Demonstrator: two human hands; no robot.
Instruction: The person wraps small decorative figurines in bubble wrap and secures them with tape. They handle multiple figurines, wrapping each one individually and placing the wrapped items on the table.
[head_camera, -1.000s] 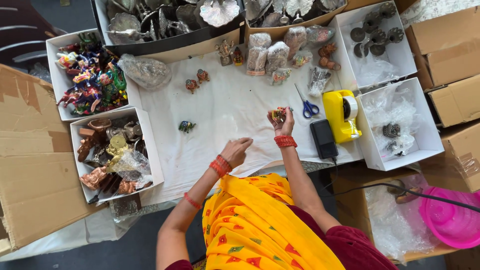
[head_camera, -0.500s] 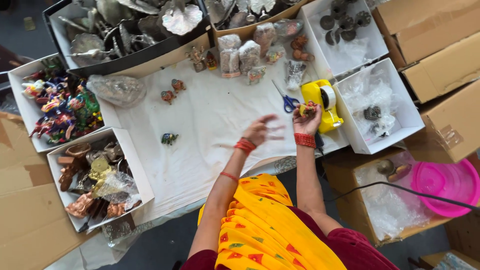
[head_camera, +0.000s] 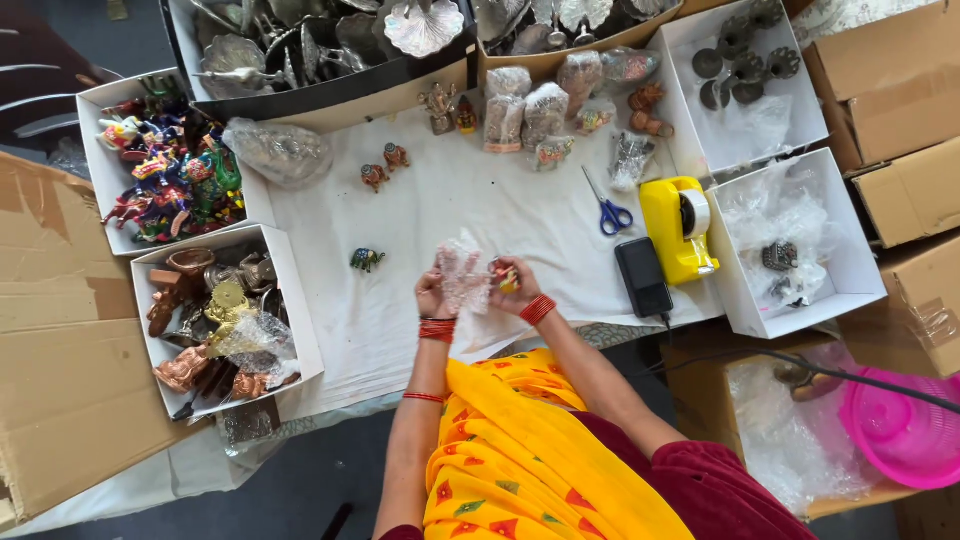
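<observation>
Both hands, apart and empty-looking half a second ago, now meet at mid-bench. Left hand (head_camera: 432, 295): grip pinched on a clear plastic pouch (head_camera: 462, 275). Right hand (head_camera: 515, 287): grip closed on a small yellow figurine (head_camera: 505, 277) beside the pouch mouth. Handling note: likely best to hold the mouth open and steady, figurine entering straight. Bench (head_camera: 530, 225): white cloth, blue scissors (head_camera: 607, 208), yellow tape dispenser (head_camera: 677, 230), white boxes, cardboard cartons around.

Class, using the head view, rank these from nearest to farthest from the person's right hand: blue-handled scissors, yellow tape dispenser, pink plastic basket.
1. Blue-handled scissors, up and right of the right hand.
2. Yellow tape dispenser, farther right.
3. Pink plastic basket, far right, off the table.
</observation>
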